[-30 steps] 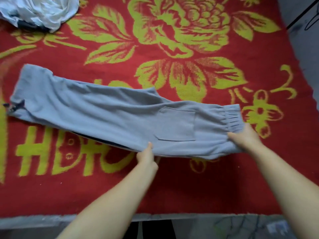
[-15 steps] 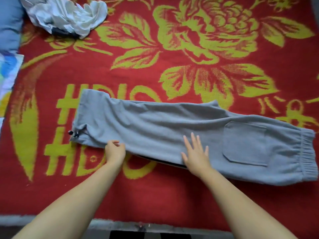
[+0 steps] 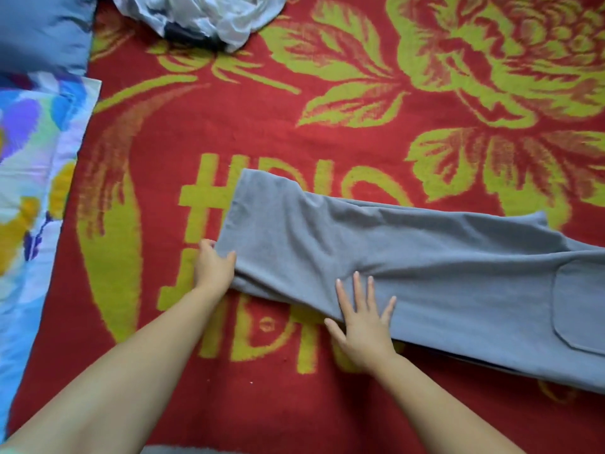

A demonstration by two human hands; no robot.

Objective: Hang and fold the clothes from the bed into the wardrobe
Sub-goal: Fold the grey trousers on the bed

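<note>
Grey sweatpants (image 3: 409,273) lie flat on the bed, on the red blanket (image 3: 262,132) with the yellow-green flower print. They run from mid-bed toward the bed's right edge, waist end cut off by the frame. Legs stacked one on the other, back patch pocket (image 3: 579,306) facing up near the right edge.

Left hand (image 3: 212,270): grip closed on the cuff end of the sweatpants, thumb on top of the fabric, fingers tucked at the hem edge. How far the fingers go under: cannot tell.

Right hand (image 3: 363,326): grip open, fingers straight and spread, palm pressed flat on the near edge of the leg, partway along. Holds nothing, just presses. Heel of the hand overlaps the blanket.

Other stuff: crumpled white garment (image 3: 203,18) at the far edge of the bed, something dark under it, well apart from the sweatpants. Blue pillow (image 3: 39,31) in the far left corner. Floral sheet (image 3: 29,191) in blue, purple and yellow along the left edge, beside the blanket
</note>
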